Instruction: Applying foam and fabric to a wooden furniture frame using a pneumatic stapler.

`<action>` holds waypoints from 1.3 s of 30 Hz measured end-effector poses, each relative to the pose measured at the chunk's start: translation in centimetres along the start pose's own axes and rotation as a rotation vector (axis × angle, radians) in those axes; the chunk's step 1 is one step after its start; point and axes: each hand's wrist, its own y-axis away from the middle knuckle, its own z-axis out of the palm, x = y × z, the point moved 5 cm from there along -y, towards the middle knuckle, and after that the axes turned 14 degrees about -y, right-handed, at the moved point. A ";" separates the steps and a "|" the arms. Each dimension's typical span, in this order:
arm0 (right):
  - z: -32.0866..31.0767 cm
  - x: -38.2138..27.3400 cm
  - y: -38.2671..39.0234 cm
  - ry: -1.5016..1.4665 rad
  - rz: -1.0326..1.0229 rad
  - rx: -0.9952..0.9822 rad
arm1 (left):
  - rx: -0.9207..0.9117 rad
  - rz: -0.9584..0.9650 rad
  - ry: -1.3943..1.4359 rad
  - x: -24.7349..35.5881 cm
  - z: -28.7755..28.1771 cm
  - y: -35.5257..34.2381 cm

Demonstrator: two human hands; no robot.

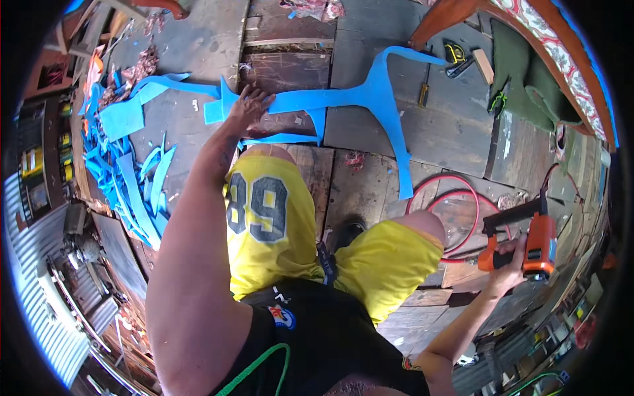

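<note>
Beyond the left edge of the board floor [456, 145], a dark shelf [51, 148] holds yellow items [32, 162], perhaps boxes, though they sit too near the blurred rim for me to be sure. My left grip [249, 107] lies flat with fingers spread on the bright blue sheet [378, 92], a thin, smooth, matt piece whose long, uneven arms branch across the floor's far middle, one toward its far right corner. Near the right edge, my right grip [511, 263] is closed round the handle of an orange-and-black nail gun [541, 245].
</note>
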 end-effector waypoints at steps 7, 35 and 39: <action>-2.0 -3.4 8.1 0.026 0.003 0.379 | 0.301 0.067 0.181 -4.9 0.9 1.6; 26.0 -28.8 4.0 -0.295 -0.589 0.310 | 2.177 0.205 0.139 -26.5 -55.4 24.5; 28.7 -29.3 3.2 -0.376 -0.607 0.187 | 2.216 0.301 0.091 -23.6 -64.1 25.0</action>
